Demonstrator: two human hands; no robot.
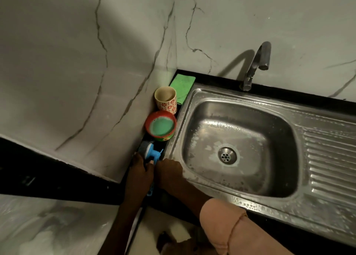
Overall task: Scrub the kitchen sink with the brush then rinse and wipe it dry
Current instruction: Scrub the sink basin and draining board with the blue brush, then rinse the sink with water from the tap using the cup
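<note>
The steel sink (192, 100) is wet, with pale soapy patches around its drain (227, 155). A blue brush (152, 152) with dark bristles lies on the narrow black ledge left of the sink. Its handle runs back between my two hands. My left hand (139, 171) grips the handle from the left, with a fingertip on the blue part. My right hand (169, 170) curls against the handle from the right, beside the sink's front-left corner. A folded green cloth (182, 85) lies in the back-left corner. The tap (256, 62) shows no running water.
A patterned cup (166, 99) and a red bowl (160, 126) of green soap stand on the ledge between the cloth and the brush. Marble walls close in the left and back sides. The ribbed drainboard (331, 158) extends right of the basin.
</note>
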